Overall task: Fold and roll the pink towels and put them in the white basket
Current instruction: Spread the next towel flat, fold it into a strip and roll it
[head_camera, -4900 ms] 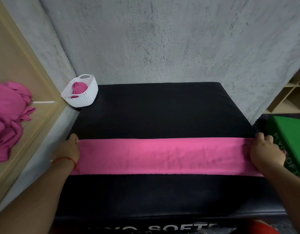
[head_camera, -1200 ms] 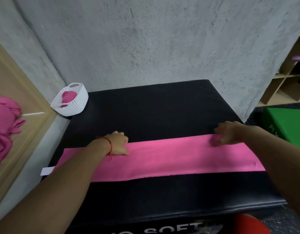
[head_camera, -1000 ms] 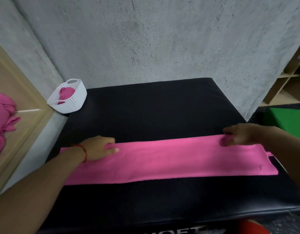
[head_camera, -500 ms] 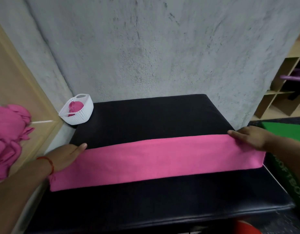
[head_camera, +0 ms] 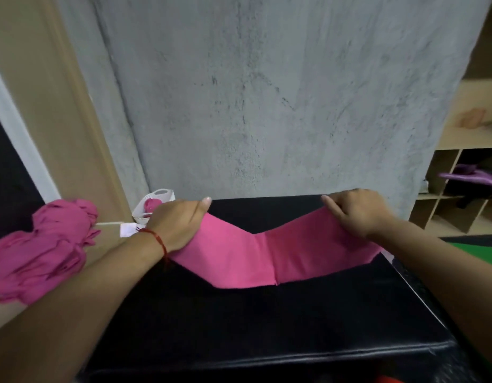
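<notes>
A long pink towel (head_camera: pixel 255 255), folded into a narrow strip, is lifted at both ends and sags in a V, its middle touching the black padded bench (head_camera: pixel 267 322). My left hand (head_camera: pixel 178 225) grips the strip's left end and my right hand (head_camera: pixel 358 214) grips its right end. Behind my left hand, at the bench's far left corner, stands the white basket (head_camera: pixel 161 196) with a rolled pink towel (head_camera: pixel 152 204) inside, partly hidden.
A heap of loose pink towels (head_camera: pixel 43 250) lies on the wooden ledge at the left. A grey concrete wall rises right behind the bench. Wooden cubby shelves (head_camera: pixel 460 194) holding a purple item stand at the right, with a green box (head_camera: pixel 477 252) below them.
Both hands were lying flat on the strip's ends on the bench. Now they have taken hold of the ends, lifted them and brought them closer together, so the middle sags.
</notes>
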Demonstrator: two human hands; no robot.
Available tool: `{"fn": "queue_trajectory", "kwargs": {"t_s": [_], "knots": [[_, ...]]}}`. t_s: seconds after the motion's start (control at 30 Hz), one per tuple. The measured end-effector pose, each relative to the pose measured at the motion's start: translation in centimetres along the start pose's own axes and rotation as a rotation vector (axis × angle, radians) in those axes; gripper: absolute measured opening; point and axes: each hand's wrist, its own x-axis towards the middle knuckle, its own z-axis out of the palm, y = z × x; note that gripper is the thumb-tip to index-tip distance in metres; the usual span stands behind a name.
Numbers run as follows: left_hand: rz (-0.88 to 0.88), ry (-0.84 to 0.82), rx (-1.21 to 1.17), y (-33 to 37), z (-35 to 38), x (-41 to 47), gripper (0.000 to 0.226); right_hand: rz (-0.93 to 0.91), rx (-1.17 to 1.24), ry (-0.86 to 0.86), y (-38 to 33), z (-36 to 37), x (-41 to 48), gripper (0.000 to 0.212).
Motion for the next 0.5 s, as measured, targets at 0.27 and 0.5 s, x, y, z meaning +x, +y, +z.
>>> {"fn": "queue_trajectory", "kwargs": {"t_s": [0.27,0.5], "knots": [[-0.419,-0.056,0.117,-20.8,1.7,-6.5,0.085,0.288,-0.282,-0.059,8.9,0.8,-8.8,0.085],[-0.322,0.026,0.282,-13.1,-3.0,-6.8,0.084,0.239,-0.229,0.117,7.8,0.1,-7.6,0.057]]}}
